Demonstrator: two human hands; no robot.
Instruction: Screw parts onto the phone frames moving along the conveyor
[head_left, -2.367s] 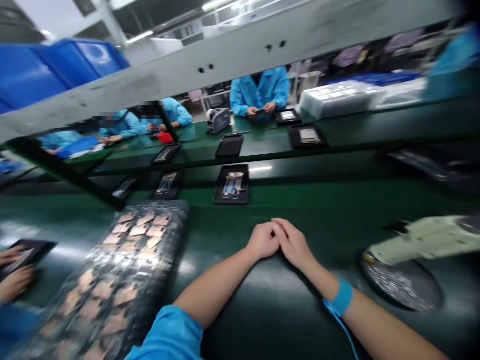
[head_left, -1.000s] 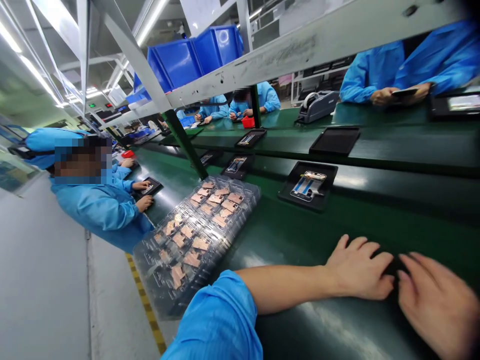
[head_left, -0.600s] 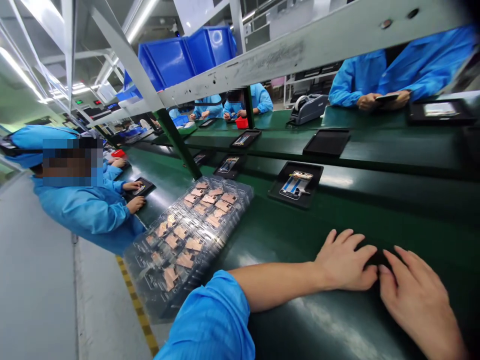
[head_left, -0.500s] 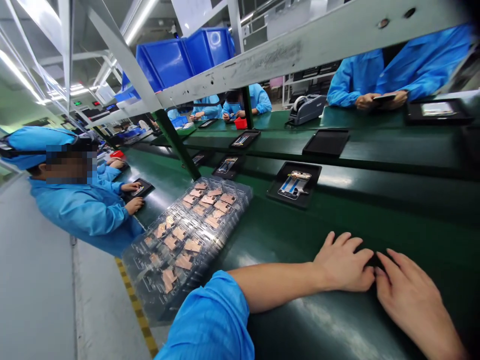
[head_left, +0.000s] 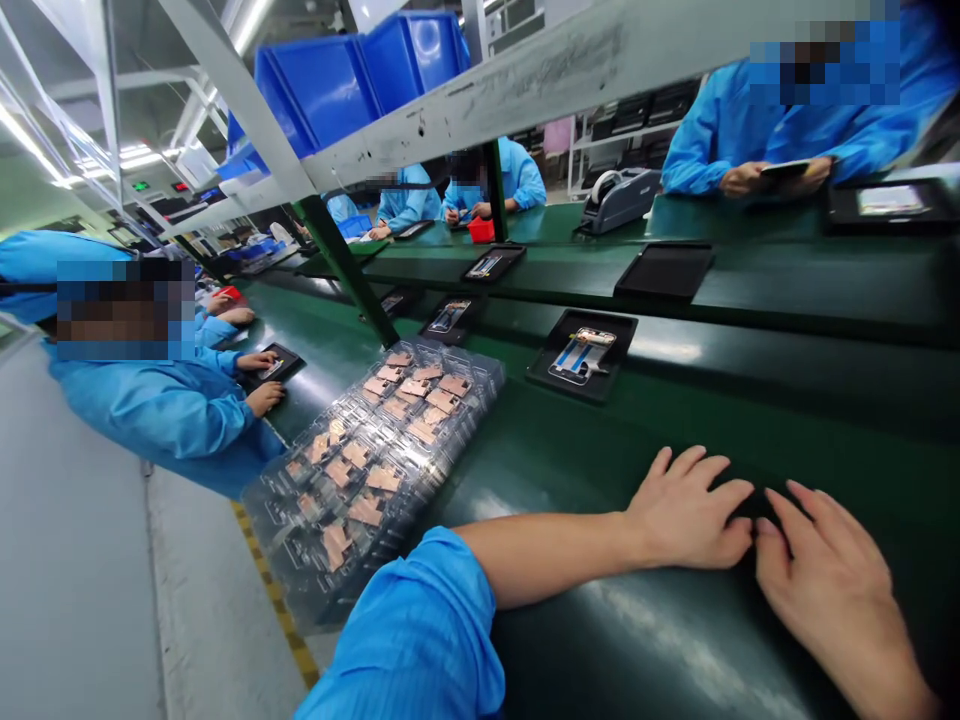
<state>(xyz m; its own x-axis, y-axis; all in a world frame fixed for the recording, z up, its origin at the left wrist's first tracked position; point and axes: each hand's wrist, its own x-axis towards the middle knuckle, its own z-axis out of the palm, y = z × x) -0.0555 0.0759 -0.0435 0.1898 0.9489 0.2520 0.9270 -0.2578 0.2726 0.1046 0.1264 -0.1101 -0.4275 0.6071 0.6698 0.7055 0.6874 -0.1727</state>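
My left hand (head_left: 690, 508) lies on the green work surface (head_left: 555, 470) with its fingers apart and nothing in it. Close beside it on the right rests my right hand (head_left: 829, 565), also with spread fingers and holding nothing. The two thumbs nearly meet; whether they touch I cannot tell. Beyond my left hand is a black tray (head_left: 619, 345) carrying an opened phone (head_left: 581, 355) with blue strips. To the left of my forearm sits a clear plastic tray (head_left: 300, 590) filled with several copper-coloured pieces (head_left: 365, 510).
A co-worker in blue (head_left: 150, 400) handles a phone in a tray at the left. Another person (head_left: 712, 140) holds a dark flat device across the line. Overhead runs a white metal beam (head_left: 525, 100) with blue bins (head_left: 315, 95) above. A tape dispenser (head_left: 619, 198) stands at the back.
The view has shifted slightly, so the hands appear a little higher and the far trays have moved a little. Both hands keep almost the same pose on the surface.
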